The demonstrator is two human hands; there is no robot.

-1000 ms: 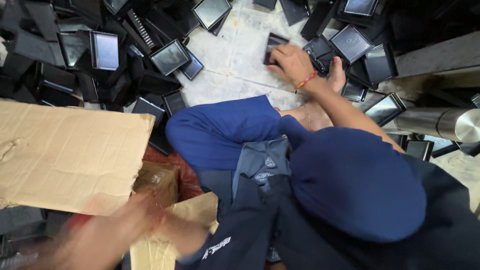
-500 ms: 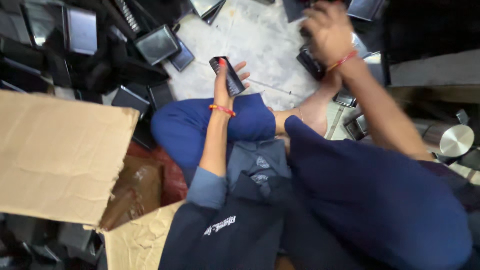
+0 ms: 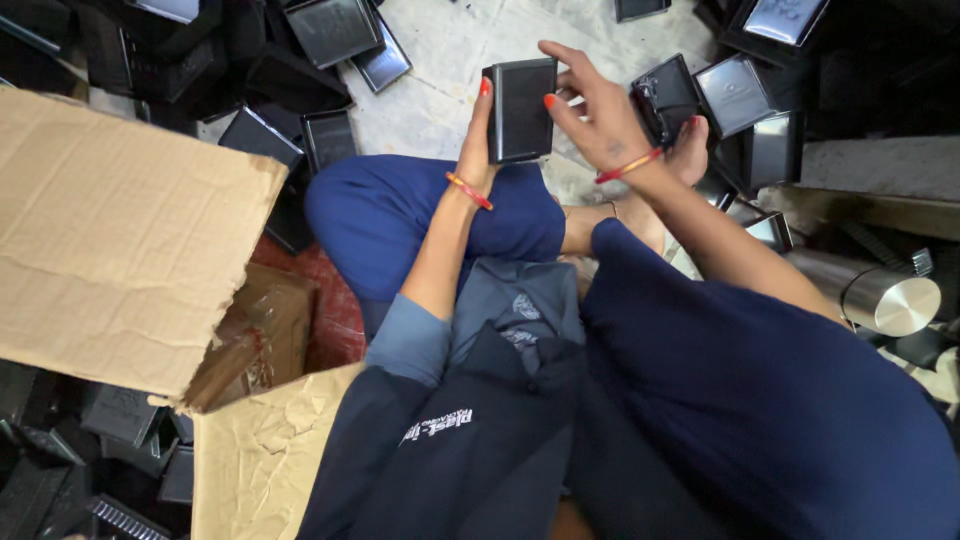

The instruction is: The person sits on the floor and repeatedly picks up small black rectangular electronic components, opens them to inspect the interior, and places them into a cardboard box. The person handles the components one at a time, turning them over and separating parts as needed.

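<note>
I sit cross-legged on the floor in blue trousers. My left hand (image 3: 478,150) grips a small flat black box (image 3: 520,108) by its left edge, holding it upright above my knee. My right hand (image 3: 592,110) touches the right edge of that same box with spread fingertips. Both wrists carry red and orange thread bands. Many similar black boxes (image 3: 735,95) lie scattered on the floor around me, some with shiny lids.
An open cardboard carton (image 3: 120,240) with raised flaps stands at my left, brown paper packing inside. A round metal cylinder (image 3: 890,300) lies at the right beside a concrete ledge (image 3: 870,165). Pale stone floor (image 3: 450,50) shows ahead between the box piles.
My left hand came up from near the carton to the black box. My right hand left the pile on the floor and joined it at the box, which now stands upright between both hands.
</note>
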